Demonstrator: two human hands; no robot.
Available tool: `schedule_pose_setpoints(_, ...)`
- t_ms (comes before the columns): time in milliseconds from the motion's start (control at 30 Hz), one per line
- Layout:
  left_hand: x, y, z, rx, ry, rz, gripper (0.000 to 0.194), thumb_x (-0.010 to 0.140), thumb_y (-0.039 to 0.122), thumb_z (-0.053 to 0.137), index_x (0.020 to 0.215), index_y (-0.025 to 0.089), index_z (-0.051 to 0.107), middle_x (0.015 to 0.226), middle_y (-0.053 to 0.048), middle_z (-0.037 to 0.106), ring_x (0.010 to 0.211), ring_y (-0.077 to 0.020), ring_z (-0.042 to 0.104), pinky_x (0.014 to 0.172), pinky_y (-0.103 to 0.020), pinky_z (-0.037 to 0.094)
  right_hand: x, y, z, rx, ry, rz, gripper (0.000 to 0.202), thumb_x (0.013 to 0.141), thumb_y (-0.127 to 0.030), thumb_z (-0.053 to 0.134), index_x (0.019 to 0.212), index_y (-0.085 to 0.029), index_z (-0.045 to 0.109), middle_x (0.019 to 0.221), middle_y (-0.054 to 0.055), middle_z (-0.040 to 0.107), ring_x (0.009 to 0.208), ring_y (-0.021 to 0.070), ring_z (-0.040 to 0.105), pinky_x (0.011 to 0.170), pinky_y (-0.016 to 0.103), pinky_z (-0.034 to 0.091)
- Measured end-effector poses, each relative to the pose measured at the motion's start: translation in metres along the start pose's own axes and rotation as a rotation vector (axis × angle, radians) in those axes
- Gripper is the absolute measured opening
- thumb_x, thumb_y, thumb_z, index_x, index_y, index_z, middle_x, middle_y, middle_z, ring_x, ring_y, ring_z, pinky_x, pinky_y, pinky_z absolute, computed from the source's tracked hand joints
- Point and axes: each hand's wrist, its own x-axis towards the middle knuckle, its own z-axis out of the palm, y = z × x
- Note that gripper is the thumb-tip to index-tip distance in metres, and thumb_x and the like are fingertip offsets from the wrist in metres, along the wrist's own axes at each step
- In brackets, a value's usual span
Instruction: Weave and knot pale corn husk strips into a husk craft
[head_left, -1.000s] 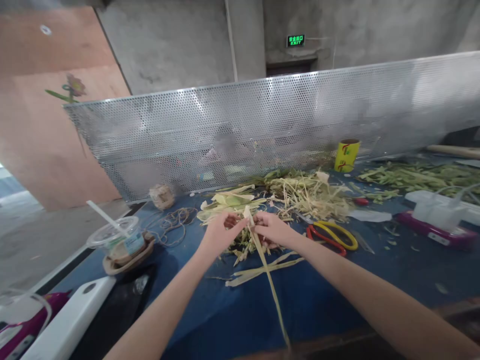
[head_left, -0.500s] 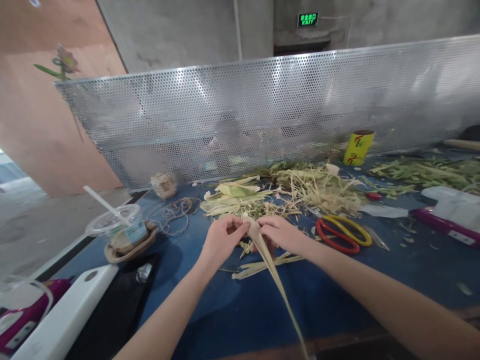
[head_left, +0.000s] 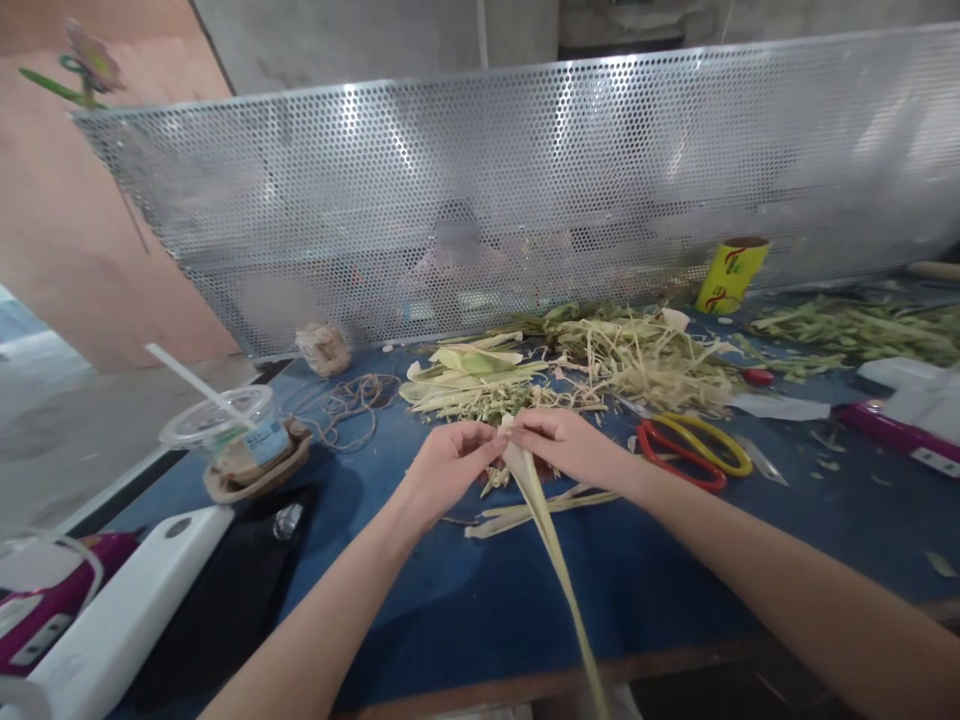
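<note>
A long pale corn husk strip (head_left: 541,520) hangs from between my hands and runs down past the table's near edge. My left hand (head_left: 457,462) pinches its wide upper end between thumb and fingers. Right beside it, my right hand (head_left: 559,440) is closed on the same end, fingertips almost touching the left ones. Under the hands lies a small bunch of husk pieces (head_left: 496,480), partly hidden. A few loose husk strips (head_left: 510,518) rest on the blue table just in front of them. Beyond the hands sits a pile of husks (head_left: 480,370).
Red and yellow-handled scissors (head_left: 686,452) lie right of my hands. Farther back stands a yellow roll (head_left: 733,275) before a perforated metal screen (head_left: 315,200). At left are a lidded cup with straw (head_left: 244,440), tangled twine (head_left: 356,405) and a white power bank-like slab (head_left: 135,610).
The view has tilted down slightly. My right hand has come over the top of the husk strip, nearer to my left hand, and its fingers now cover more of the wide end.
</note>
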Motion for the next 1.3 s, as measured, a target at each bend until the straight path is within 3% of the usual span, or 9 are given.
schedule_pose_setpoints(133,0.002,-0.002,0.0,0.085,0.047,0.037,0.023,0.071,0.035,0.057,0.07,0.013,0.058,0.061,0.001,0.055,0.051,-0.0072,0.045,0.049,-0.019,0.037,-0.001,0.002,-0.001,0.007,-0.052,0.001,0.021,0.083,-0.031,0.041,0.069,-0.017,0.047,0.054,-0.003,0.051,0.047,0.0098,0.053,0.046,0.021,0.043)
schedule_pose_setpoints(333,0.002,-0.005,-0.003,0.191,0.028,0.085,0.017,0.07,0.032,0.056,0.066,0.015,0.055,0.057,0.003,0.053,0.047,-0.0068,0.044,0.046,-0.019,0.036,-0.002,0.003,-0.001,-0.058,-0.084,-0.025,0.012,0.08,-0.018,0.041,0.068,-0.018,0.044,0.055,-0.004,0.052,0.047,0.0085,0.054,0.046,0.018,0.042)
schedule_pose_setpoints(500,0.001,-0.006,-0.001,0.303,0.096,0.104,0.014,0.066,0.024,0.055,0.058,0.016,0.048,0.049,0.006,0.046,0.045,-0.006,0.039,0.044,-0.017,0.03,-0.002,0.002,0.003,-0.22,-0.031,-0.05,0.018,0.079,-0.019,0.039,0.06,-0.018,0.039,0.053,-0.004,0.051,0.047,0.0075,0.052,0.047,0.017,0.039)
schedule_pose_setpoints(700,-0.005,0.001,0.008,0.451,0.212,0.122,0.012,0.064,0.022,0.051,0.055,0.017,0.047,0.048,0.006,0.045,0.046,-0.0064,0.037,0.045,-0.018,0.028,-0.001,0.007,0.004,-0.406,0.106,-0.074,0.022,0.071,-0.019,0.044,0.053,-0.017,0.032,0.047,-0.006,0.037,0.047,0.007,0.037,0.047,0.019,0.025)
schedule_pose_setpoints(933,-0.008,0.004,0.019,0.597,0.324,0.135,0.011,0.061,0.018,0.05,0.051,0.018,0.045,0.048,0.005,0.048,0.047,-0.0081,0.042,0.049,-0.019,0.031,-0.003,0.002,0.01,-0.575,0.194,-0.027,0.019,0.068,-0.023,0.046,0.053,-0.018,0.035,0.051,-0.004,0.04,0.05,0.0089,0.033,0.049,0.021,0.02)
schedule_pose_setpoints(1300,-0.008,0.004,0.021,0.665,0.307,0.145,0.016,0.063,0.019,0.051,0.049,0.018,0.044,0.048,0.004,0.048,0.049,-0.0099,0.043,0.051,-0.021,0.033,-0.006,-0.004,0.014,-0.698,0.221,0.033,0.017,0.067,-0.022,0.044,0.055,-0.018,0.034,0.053,-0.002,0.041,0.052,0.0103,0.035,0.048,0.022,0.019)
